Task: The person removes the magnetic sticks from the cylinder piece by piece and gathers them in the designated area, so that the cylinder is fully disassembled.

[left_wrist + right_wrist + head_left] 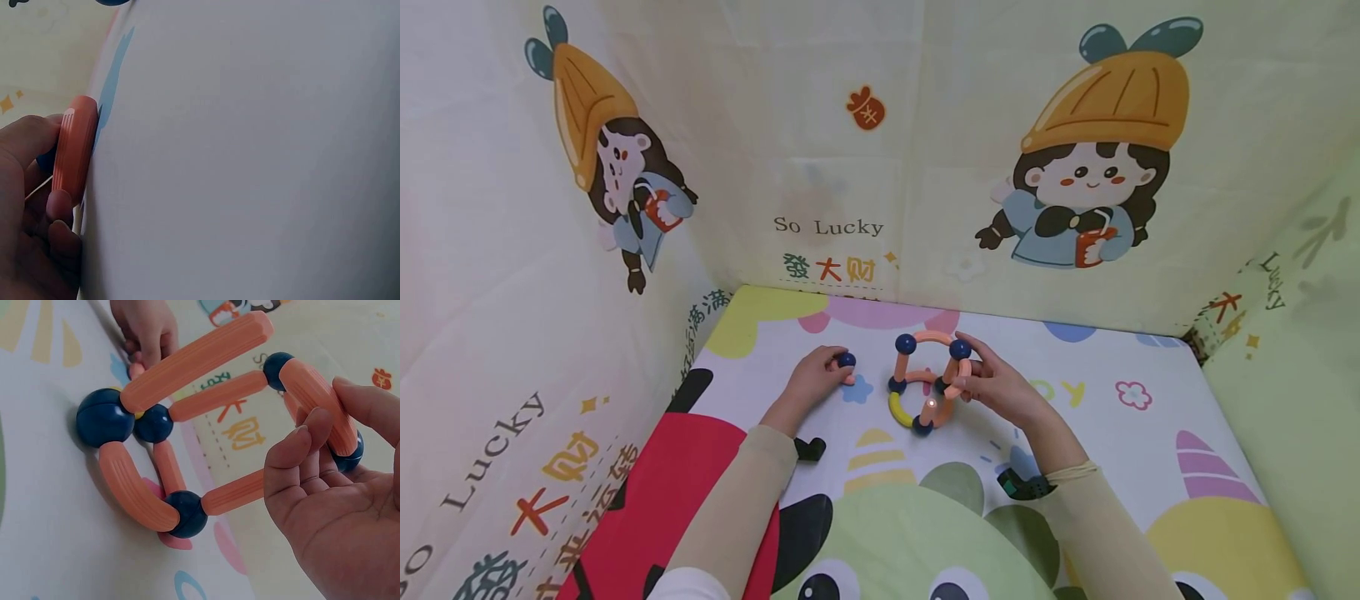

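My left hand [815, 375] pinches a short orange rod [76, 150] with a dark blue ball [847, 359] at it, low over the mat left of the construction. In the left wrist view the ball is mostly hidden behind the rod. The magnetic rod-and-ball construction stands upright, with orange rods, one yellow curved rod [898, 411] and several blue balls. At its upper right, my right hand [1000, 385] holds a curved orange rod [320, 406] beside a ball [960, 348]. One straight orange rod [197, 362] sticks up from the front ball [105, 417], its other end free.
A printed mat [1075, 433] with cartoon figures covers the work surface. Cream printed cloth walls [940, 208] rise at the back and both sides. A dark band [1026, 485] is on the right wrist, and a dark piece [810, 450] shows by the left wrist.
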Motion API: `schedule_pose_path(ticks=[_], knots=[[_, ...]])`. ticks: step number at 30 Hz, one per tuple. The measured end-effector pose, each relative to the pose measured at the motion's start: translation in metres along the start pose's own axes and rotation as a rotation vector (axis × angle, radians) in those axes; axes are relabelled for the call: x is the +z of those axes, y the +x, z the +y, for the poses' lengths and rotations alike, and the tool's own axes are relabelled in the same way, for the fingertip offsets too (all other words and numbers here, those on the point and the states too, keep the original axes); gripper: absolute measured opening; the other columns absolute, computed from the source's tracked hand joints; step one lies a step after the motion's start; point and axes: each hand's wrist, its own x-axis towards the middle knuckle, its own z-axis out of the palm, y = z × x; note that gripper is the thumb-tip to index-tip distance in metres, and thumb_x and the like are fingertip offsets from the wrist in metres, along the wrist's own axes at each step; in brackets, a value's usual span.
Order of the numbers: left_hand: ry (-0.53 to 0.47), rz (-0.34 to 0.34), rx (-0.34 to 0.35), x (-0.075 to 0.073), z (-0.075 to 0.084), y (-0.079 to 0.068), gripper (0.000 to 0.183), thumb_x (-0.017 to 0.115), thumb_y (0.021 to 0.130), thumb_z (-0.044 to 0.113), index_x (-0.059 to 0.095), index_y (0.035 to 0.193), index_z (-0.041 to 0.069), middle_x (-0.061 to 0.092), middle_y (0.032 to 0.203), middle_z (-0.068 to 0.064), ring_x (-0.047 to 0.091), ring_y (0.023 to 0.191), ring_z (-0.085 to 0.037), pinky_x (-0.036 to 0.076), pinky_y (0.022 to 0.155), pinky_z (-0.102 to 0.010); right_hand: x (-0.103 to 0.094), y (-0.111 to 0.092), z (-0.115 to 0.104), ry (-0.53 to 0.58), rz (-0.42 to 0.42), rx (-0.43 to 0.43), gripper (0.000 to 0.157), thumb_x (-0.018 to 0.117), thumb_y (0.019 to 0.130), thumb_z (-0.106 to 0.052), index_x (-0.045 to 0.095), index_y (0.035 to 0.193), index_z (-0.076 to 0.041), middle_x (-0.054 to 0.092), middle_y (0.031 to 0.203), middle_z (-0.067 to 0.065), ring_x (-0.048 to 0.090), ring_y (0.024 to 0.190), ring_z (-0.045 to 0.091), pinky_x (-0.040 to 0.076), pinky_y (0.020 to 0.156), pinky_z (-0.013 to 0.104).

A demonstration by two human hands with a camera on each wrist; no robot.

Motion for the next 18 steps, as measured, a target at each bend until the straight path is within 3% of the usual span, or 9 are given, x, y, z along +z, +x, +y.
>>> schedule_pose_path(ticks=[7,18], knots=[[-0.012,-0.001,0.014,-0.0007,-0.0001,-0.0014,0.055,0.067,0.092,0.043,0.055,0.141,0.021,0.056,0.139,-0.007,0.051,0.129,-0.027,0.041,0.111,-0.048,-0.0006,-0.0007,-0.0004,0.02,-0.012,-0.006,0.076,0.064,0.097,-0.019,0.021,0.155,-0.041,0.053,0.116,0.018,0.056,0.09,0.025,0.05,0.086,0.031],[-0.049,0.042,0.049,-0.0009,-0.0038,-0.0026,0.052,0.066,0.094,0.042,0.056,0.139,0.02,0.056,0.136,-0.005,0.054,0.119,-0.025,0.043,0.108,-0.046,0.0004,-0.0019,-0.0017,0.019,-0.014,-0.003,0.079,0.064,0.097,-0.018,0.017,0.158,-0.036,0.052,0.123,0.021,0.056,0.089,0.025,0.049,0.086,0.031]])
